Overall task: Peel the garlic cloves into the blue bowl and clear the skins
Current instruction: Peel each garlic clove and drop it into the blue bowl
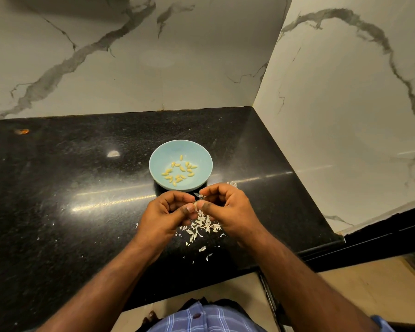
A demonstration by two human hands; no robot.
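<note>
1. The blue bowl (180, 165) on the black counter (58, 188) already holds roughly 20 peeled garlic cloves (179, 170).
2. Just in front of the bowl, the left hand (164, 213) and right hand (228, 207) together pinch 1 small clove (197, 202), fingertips curled round it; peeling looks underway.
3. Loose skins (203, 224) lie scattered on the counter beneath the hands; clearing them is not yet done.
4. No unpeeled cloves show elsewhere, so peeling seems near its end.

bare forearms; blue-and-white checked shirt (201, 319) with a dark button.
</note>
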